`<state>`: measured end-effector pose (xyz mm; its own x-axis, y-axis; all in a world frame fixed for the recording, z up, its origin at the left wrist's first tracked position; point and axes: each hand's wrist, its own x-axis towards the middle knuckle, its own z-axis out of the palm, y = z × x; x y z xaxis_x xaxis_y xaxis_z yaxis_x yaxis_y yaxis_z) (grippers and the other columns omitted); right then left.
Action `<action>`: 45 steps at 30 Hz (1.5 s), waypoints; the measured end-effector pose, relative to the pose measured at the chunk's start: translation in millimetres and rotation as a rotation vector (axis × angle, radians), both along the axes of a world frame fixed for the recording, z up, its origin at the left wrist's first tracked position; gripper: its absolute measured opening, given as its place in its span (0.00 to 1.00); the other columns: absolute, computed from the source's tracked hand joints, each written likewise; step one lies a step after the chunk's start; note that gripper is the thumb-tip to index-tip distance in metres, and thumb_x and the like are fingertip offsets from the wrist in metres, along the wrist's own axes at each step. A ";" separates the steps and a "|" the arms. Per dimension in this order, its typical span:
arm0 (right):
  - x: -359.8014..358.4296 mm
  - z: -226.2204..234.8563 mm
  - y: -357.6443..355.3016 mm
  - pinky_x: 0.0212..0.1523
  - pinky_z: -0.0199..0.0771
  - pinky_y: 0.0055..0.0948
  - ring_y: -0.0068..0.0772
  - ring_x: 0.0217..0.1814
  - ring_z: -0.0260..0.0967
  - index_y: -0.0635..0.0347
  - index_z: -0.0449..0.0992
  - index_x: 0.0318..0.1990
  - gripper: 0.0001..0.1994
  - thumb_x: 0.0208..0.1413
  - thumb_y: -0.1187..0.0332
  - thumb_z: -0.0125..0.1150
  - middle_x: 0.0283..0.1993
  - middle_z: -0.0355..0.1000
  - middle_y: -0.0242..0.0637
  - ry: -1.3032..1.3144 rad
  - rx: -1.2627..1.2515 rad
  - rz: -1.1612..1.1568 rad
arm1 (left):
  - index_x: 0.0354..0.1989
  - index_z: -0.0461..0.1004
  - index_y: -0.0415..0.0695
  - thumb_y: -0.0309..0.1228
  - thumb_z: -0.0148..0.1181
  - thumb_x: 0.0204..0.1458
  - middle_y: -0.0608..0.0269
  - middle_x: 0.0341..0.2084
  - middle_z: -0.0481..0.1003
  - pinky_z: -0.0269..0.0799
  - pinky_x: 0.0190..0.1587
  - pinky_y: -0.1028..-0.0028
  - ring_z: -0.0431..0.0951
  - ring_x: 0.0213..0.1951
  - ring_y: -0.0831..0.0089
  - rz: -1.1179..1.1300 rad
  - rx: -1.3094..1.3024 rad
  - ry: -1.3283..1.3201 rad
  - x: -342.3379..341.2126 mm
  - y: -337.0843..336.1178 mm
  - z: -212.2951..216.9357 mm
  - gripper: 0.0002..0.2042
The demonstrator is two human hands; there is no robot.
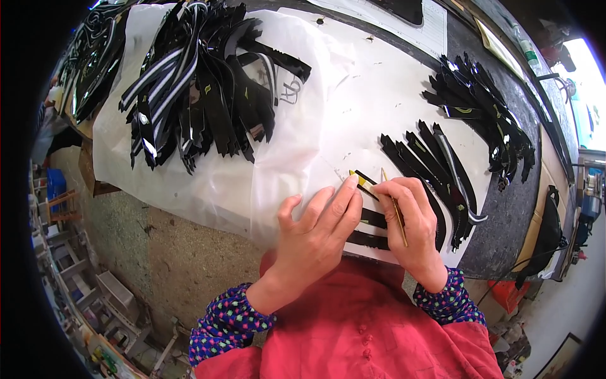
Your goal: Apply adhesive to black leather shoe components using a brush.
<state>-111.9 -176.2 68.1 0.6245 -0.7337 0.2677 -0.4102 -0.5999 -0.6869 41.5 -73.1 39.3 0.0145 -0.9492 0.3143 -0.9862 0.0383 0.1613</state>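
My left hand (308, 240) lies with its fingers stretched out, the fingertips pressing by the near edge of the white sheet. Beside its index fingertip is a small yellow piece (353, 173) on the end of a black strip (367, 188). Between thumb and fingers, my right hand (413, 218) pinches a thin wooden stick (400, 222), which points up and away from me. Its fingertips are close to the yellow piece and the black strip. More black strips (367, 240) lie under and between my hands, partly hidden by them.
Several black strips (435, 165) fan out right of my hands. A glossy black bundle (483, 104) lies at the far right. A large pile of black and striped strips (211, 88) covers the left side, on white sheeting (284, 158). The dark tabletop (517, 211) shows at the right.
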 end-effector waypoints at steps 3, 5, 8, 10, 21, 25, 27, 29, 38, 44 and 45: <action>0.6 -0.2 0.0 0.39 0.74 0.35 0.46 0.40 0.71 0.66 0.74 0.47 0.10 0.59 0.84 0.58 0.41 0.69 0.46 -0.005 -0.004 0.000 | 0.57 0.74 0.52 0.30 0.59 0.54 0.76 0.63 0.71 0.49 0.63 0.61 0.69 0.56 0.76 0.000 -0.003 0.013 -0.1 -0.2 -1.1 0.20; -0.6 1.1 0.7 0.39 0.74 0.34 0.45 0.39 0.71 0.66 0.75 0.47 0.10 0.59 0.83 0.59 0.41 0.69 0.46 -0.007 -0.020 -0.002 | 0.52 0.76 0.53 0.29 0.52 0.55 0.74 0.61 0.72 0.53 0.60 0.60 0.70 0.55 0.77 0.000 -0.052 0.011 0.0 -2.8 -3.4 0.16; -4.8 3.0 4.2 0.37 0.74 0.33 0.43 0.36 0.71 0.66 0.75 0.46 0.10 0.58 0.83 0.61 0.40 0.68 0.45 0.023 -0.040 -0.053 | 0.53 0.75 0.53 0.29 0.52 0.57 0.74 0.61 0.72 0.52 0.60 0.60 0.70 0.55 0.77 -0.004 -0.055 0.063 0.7 -4.9 -3.5 0.16; -11.1 1.3 8.3 0.34 0.73 0.33 0.40 0.34 0.71 0.66 0.75 0.45 0.09 0.57 0.82 0.62 0.39 0.68 0.43 0.088 -0.109 -0.091 | 0.53 0.75 0.53 0.30 0.52 0.57 0.75 0.60 0.73 0.52 0.61 0.60 0.70 0.54 0.76 -0.007 -0.051 0.073 1.3 -5.2 -2.0 0.16; -18.1 -5.7 11.7 0.34 0.74 0.36 0.43 0.34 0.71 0.66 0.75 0.44 0.09 0.56 0.82 0.62 0.39 0.68 0.44 -0.001 -0.148 -0.134 | 0.64 0.73 0.61 0.26 0.59 0.51 0.77 0.62 0.70 0.53 0.59 0.63 0.67 0.54 0.71 -0.025 0.007 0.052 2.0 -7.9 5.7 0.28; -17.8 -6.8 12.4 0.34 0.74 0.38 0.46 0.35 0.71 0.66 0.75 0.44 0.09 0.56 0.83 0.62 0.39 0.68 0.45 -0.019 -0.123 -0.133 | 0.62 0.74 0.61 0.28 0.58 0.53 0.78 0.59 0.72 0.51 0.62 0.62 0.67 0.54 0.74 -0.017 0.025 0.038 1.9 -7.6 7.4 0.25; -18.5 -6.9 12.7 0.34 0.74 0.38 0.47 0.35 0.72 0.67 0.75 0.44 0.09 0.56 0.83 0.62 0.39 0.68 0.45 -0.018 -0.124 -0.132 | 0.62 0.74 0.61 0.28 0.59 0.52 0.78 0.59 0.72 0.51 0.62 0.62 0.67 0.54 0.74 -0.019 0.034 0.043 2.2 -7.7 8.1 0.26; -18.6 -6.6 12.5 0.34 0.74 0.38 0.47 0.36 0.72 0.67 0.74 0.44 0.09 0.56 0.83 0.61 0.39 0.68 0.45 -0.016 -0.126 -0.130 | 0.62 0.74 0.61 0.28 0.60 0.51 0.77 0.59 0.71 0.51 0.62 0.62 0.67 0.54 0.74 -0.027 0.042 0.056 2.6 -8.2 9.3 0.27; -16.3 19.0 9.9 0.35 0.75 0.35 0.44 0.37 0.74 0.66 0.76 0.45 0.09 0.57 0.82 0.61 0.41 0.71 0.44 0.059 -0.253 -0.185 | 0.65 0.71 0.61 0.25 0.61 0.48 0.77 0.63 0.67 0.51 0.61 0.62 0.65 0.56 0.71 -0.039 0.038 0.073 3.6 -6.4 9.0 0.32; 9.5 8.6 3.3 0.29 0.70 0.27 0.32 0.31 0.71 0.67 0.77 0.41 0.03 0.63 0.77 0.60 0.34 0.73 0.40 -0.209 0.156 -0.134 | 0.65 0.71 0.62 0.28 0.62 0.48 0.78 0.63 0.66 0.49 0.62 0.60 0.65 0.57 0.72 -0.025 0.034 0.061 4.0 -4.8 5.4 0.31; 12.1 5.1 1.2 0.26 0.68 0.25 0.26 0.26 0.70 0.67 0.77 0.40 0.05 0.66 0.74 0.58 0.32 0.73 0.38 -0.222 0.244 -0.144 | 0.65 0.71 0.62 0.28 0.62 0.48 0.78 0.63 0.66 0.49 0.62 0.60 0.65 0.57 0.72 -0.022 0.032 0.064 3.8 -5.3 4.7 0.31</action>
